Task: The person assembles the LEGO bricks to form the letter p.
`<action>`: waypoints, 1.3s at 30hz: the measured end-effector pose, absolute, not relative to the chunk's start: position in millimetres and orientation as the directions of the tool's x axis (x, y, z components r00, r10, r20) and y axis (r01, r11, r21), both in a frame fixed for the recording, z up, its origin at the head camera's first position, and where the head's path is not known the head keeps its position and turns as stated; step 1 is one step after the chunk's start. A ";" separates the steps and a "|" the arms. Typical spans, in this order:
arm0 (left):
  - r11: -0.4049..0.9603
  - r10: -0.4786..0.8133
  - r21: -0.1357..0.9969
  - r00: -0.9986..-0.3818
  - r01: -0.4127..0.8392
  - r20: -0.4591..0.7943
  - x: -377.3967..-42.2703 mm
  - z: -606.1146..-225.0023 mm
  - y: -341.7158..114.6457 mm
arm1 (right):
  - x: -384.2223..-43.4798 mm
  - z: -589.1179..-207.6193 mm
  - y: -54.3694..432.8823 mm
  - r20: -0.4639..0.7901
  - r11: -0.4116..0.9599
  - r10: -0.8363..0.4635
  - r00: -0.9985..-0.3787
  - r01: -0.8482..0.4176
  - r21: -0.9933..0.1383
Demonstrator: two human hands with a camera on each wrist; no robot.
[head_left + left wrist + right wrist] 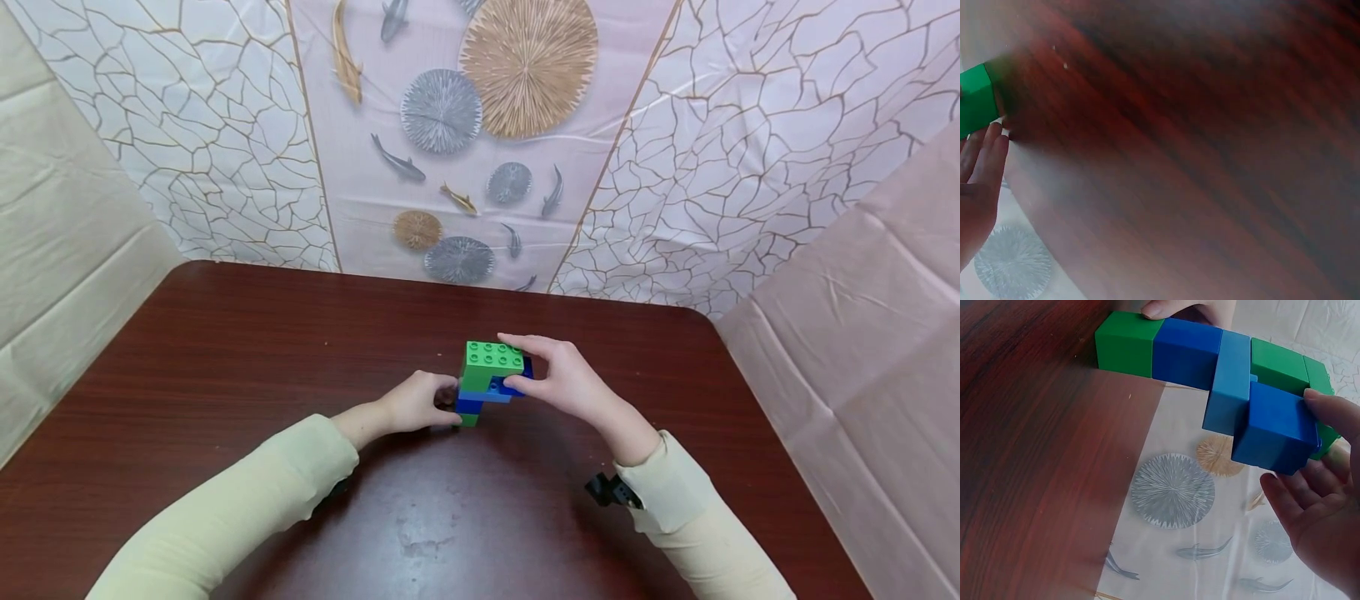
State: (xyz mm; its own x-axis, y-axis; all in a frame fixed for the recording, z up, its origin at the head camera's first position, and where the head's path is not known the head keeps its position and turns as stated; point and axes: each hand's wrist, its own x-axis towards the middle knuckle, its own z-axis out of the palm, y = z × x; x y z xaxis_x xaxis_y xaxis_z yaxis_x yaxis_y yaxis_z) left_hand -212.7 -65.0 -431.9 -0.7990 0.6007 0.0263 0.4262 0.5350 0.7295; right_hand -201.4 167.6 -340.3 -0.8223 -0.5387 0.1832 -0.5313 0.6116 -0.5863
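Note:
A stack of toy building blocks stands upright on the table. From the bottom it has a green block [1125, 347], a blue block [1186, 353], a light blue block [1230, 381] that juts to the right, and green blocks [491, 360] with studs on top. My left hand [412, 402] holds the stack low down, its thumb on the bottom green block. Between thumb and fingers, my right hand [568, 379] pinches a dark blue block [1279, 425] at the light blue block's jutting end. Whether these two are joined, I cannot tell.
The dark reddish-brown table [247, 350] has a glossy top. Behind it hangs a patterned cloth [442, 192], and plain pale cloth [862, 350] lines the sides. A small black device [611, 490] sits under the right sleeve.

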 end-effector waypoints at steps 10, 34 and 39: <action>0.530 0.615 0.720 -0.788 0.447 0.037 -209.0 -431.0 -62.9 | -206.5 -337.1 171.5 0.167 0.582 -0.476 -0.864 -0.451 -0.676; 0.416 0.456 0.839 -0.879 0.351 0.141 -172.1 -405.0 -37.0 | -272.4 -344.1 171.8 0.101 0.524 -0.178 -0.979 -0.181 -0.832; 0.474 0.396 0.823 -0.910 0.314 0.119 -170.2 -410.8 -35.8 | -279.2 -358.8 166.8 0.076 0.523 -0.182 -0.980 -0.162 -0.837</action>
State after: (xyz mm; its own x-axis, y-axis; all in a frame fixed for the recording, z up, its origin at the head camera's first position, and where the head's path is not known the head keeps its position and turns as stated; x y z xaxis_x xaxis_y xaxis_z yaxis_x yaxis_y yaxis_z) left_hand -170.2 -35.8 -410.8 -0.9104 0.3962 0.1192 0.3140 0.4740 0.8226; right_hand -279.2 166.8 -358.8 -0.9804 -0.1817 0.0758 -0.1616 0.5233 -0.8367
